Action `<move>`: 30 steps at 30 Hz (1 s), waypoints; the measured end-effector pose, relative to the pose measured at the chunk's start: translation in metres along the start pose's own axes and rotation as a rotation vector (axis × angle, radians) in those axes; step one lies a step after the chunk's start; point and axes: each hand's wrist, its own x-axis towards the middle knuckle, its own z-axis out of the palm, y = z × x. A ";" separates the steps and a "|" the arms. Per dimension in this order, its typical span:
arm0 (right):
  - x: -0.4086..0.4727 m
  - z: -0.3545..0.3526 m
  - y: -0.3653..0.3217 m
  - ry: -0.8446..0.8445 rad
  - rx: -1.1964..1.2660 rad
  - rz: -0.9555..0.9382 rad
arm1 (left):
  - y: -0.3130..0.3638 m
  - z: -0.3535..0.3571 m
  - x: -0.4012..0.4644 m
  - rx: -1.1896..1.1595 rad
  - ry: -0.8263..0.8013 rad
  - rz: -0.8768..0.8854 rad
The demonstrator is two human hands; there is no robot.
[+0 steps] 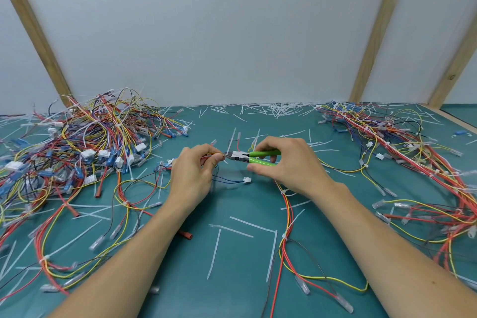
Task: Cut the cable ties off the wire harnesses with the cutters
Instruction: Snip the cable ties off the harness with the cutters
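We find the green-handled metal cutters (251,157) held above the teal counter (240,279), long axis level, nose pointing left toward the left hand (192,175). The right hand (281,162) has its grip curled round both handles. The left hand's grip pinches the thin red and yellow wire harness (285,204) at the nose. Heaped multicoloured wire harnesses (85,144) lie left; cut white cable ties (241,223) litter the counter.

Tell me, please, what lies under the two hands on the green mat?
Under the left hand and right hand, thin blue and dark wires end in a small white connector on the green mat. What the palms cover cannot be seen.
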 end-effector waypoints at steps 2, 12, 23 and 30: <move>0.001 -0.001 0.000 -0.001 0.011 -0.004 | 0.000 -0.001 0.000 -0.012 0.000 0.002; 0.004 0.001 0.003 -0.013 0.014 0.033 | 0.002 -0.002 -0.002 -0.037 -0.029 -0.016; 0.003 0.003 0.005 -0.082 0.109 0.076 | -0.001 -0.001 -0.001 -0.056 -0.054 -0.038; 0.002 0.002 0.002 -0.115 0.121 0.106 | 0.000 -0.001 -0.002 -0.050 -0.058 -0.036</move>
